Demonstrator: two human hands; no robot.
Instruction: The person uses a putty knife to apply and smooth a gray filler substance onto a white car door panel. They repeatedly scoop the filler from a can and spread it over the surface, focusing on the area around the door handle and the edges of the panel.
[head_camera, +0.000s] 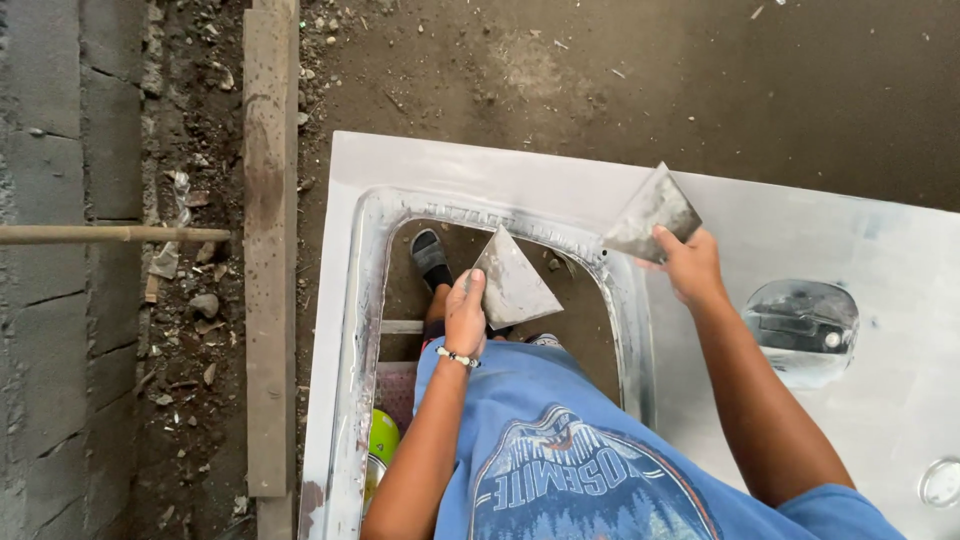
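Grey sheet metal everywhere in the head view: a car door panel (760, 230) lying flat over bare dirt ground (700, 70), window opening near its upper left corner, handle recess (805, 325) toward its right edge. Left hand (465, 318) clenched on the lower corner of a triangular metal spreader (515, 282), held over the window opening, clear of the frame. Right hand (685, 262) clenched on a second spreader (652, 210), blade raised just above the frame's upper right corner; contact with the panel impossible to tell. Both blades probably thin, light, stiff yet slightly springy, with sharp edges and smeared faces likely slippery; best pinched at the back corner, away from the working edge. Beyond the panel's left edge, a wooden plank (270, 250) on the dirt, then a block wall (60, 300).
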